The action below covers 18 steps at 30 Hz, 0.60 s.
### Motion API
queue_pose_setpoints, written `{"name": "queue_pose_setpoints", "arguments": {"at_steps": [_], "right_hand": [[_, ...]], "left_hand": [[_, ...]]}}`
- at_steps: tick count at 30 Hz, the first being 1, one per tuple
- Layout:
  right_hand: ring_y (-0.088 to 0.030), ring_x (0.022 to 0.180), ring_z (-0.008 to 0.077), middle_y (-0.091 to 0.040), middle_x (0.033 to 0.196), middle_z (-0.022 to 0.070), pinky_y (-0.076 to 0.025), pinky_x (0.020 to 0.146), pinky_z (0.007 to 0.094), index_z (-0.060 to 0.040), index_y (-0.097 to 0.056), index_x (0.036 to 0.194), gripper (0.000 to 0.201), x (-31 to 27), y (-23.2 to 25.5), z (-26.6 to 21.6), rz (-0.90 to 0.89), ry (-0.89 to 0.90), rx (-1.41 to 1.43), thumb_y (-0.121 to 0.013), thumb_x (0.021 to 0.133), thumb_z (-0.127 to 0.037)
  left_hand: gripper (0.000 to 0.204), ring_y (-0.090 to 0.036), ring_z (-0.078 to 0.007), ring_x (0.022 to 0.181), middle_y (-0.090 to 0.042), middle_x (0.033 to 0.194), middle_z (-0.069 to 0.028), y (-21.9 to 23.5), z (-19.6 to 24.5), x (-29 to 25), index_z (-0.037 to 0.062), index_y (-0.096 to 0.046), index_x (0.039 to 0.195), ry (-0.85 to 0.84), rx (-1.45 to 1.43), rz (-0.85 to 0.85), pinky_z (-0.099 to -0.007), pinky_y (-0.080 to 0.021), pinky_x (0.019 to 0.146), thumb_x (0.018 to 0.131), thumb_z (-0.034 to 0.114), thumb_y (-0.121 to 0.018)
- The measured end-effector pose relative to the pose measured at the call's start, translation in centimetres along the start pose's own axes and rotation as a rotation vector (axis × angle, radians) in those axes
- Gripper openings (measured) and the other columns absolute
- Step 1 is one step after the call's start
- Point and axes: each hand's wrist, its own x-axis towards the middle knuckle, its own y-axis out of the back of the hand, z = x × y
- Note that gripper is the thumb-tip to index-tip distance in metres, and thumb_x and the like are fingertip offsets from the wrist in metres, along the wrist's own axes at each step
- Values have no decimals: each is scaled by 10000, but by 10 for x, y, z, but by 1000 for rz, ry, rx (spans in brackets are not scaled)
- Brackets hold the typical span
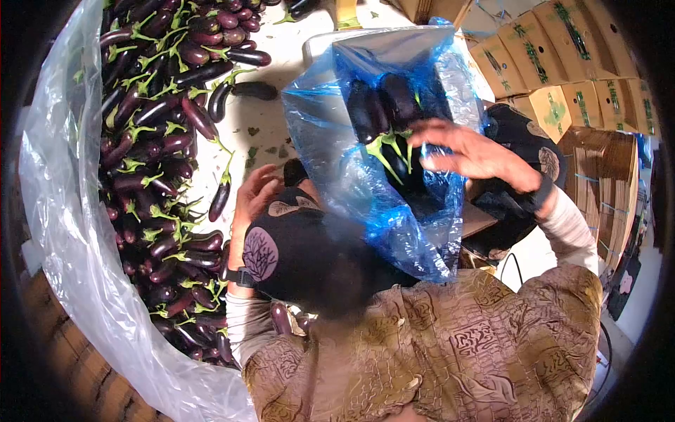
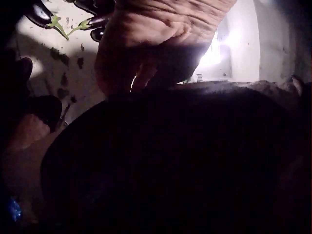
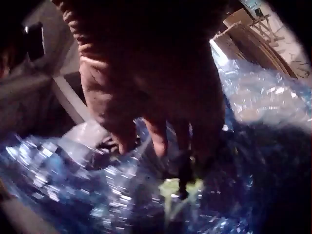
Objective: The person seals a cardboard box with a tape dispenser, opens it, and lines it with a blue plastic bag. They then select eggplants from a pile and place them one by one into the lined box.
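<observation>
My R hand (image 1: 471, 148) is over the open blue plastic bag (image 1: 309, 105), fingers loosely extended beside the green stems of the bagged eggplants (image 1: 404, 105); can't tell if they touch, but no grip on anything that I can see. Those eggplants lie side by side inside the bag, stems twd me. My L hand (image 1: 254, 197) is well apart from the bag, nr the table (image 1: 274, 63) edge, fingers relaxed & a bit bent, nothing seen in it; black printed cloth (image 1: 295, 253) just below. Big eggplant pile (image 1: 162, 141) on L side of table, w/ clear plastic sheet (image 1: 63, 176) along its outer edge. Cardboard boxes (image 1: 541, 42) upper R, flattened cardboard stack (image 1: 598, 197) below 'em. L wrist view mostly dark.
</observation>
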Motion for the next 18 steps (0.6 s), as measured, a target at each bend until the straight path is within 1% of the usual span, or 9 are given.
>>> {"name": "queue_pose_setpoints", "arguments": {"at_steps": [3, 5, 7, 8, 10, 11, 13, 14, 18], "right_hand": [[-406, 1308, 429, -370, 1443, 255, -349, 1106, 447, -55, -424, 1380, 619, -45, -5, -13, -166, -72, -203, -667, 813, -111], [-471, 1248, 431, -294, 1482, 271, -463, 1006, 436, -21, -312, 1438, 814, -50, -17, -24, -19, -271, -433, -672, 708, 15], [-571, 1134, 405, -473, 1349, 280, -522, 894, 426, -10, -442, 1354, 656, -44, -34, -9, 199, -56, -691, -644, 730, -2], [-571, 1134, 405, -473, 1349, 280, -522, 894, 426, -10, -442, 1354, 656, -35, -34, -13, 209, -48, -684, -644, 730, -2], [-648, 965, 391, -659, 1040, 232, -535, 789, 438, -27, -604, 1174, 413, -23, -33, -24, -282, -285, -667, -602, 762, -33], [-648, 965, 391, -659, 1040, 232, -535, 789, 438, -27, -604, 1174, 413, -25, -35, -22, -271, -281, -662, -602, 762, -33], [-670, 793, 383, -673, 765, 178, -517, 683, 465, -42, -673, 988, 221, -33, -37, -15, -242, -165, -643, -565, 797, -65], [-658, 789, 393, -671, 812, 190, -503, 670, 474, -29, -653, 910, 162, -45, -37, -13, -183, -169, -570, -588, 762, -38], [-619, 797, 401, -622, 781, 189, -456, 659, 473, -13, -566, 851, 156, -94, -15, -48, -135, -125, -320, -602, 702, 16]], "left_hand": [[454, -607, -211, 1051, -625, 1161, -144, 6, 4, 0, 5, -482, 1341, -33, -81, 32, -318, -482, 905, 956, 215, -600], [458, -609, -208, 1042, -627, 1157, -140, -10, 37, -12, 6, -486, 1340, -71, -52, 66, -315, -482, 899, 952, 223, -598], [481, -607, -200, 1034, -632, 1157, -135, -20, 77, -27, -4, -498, 1333, -156, 91, 104, -303, -474, 892, 936, 248, -599], [460, -609, -202, 1043, -638, 1143, -141, -30, 100, -40, 2, -510, 1325, -186, 103, 132, -309, -478, 892, 933, 227, -598], [434, -614, -200, 1046, -645, 1125, -137, -55, 145, -69, 0, -529, 1307, -230, 157, 169, -320, -466, 912, 925, 199, -579], [410, -618, -194, 1039, -647, 1121, -132, -60, 159, -81, 1, -537, 1301, -260, 174, 161, -307, -467, 903, 907, 109, -568], [426, -625, -194, 1025, -654, 1107, -118, -67, 178, -109, 4, -544, 1296, -250, 278, 141, -298, -475, 884, 871, -6, -563], [483, -630, -182, 1008, -661, 1104, -104, -76, 189, -125, 17, -563, 1279, -196, 296, 147, -283, -488, 848, 812, -105, -560], [526, -644, -251, 997, -649, 1114, -138, -103, 186, -143, 32, -602, 1217, -540, 618, -18, -328, -518, 835, 711, -80, -690]]}}
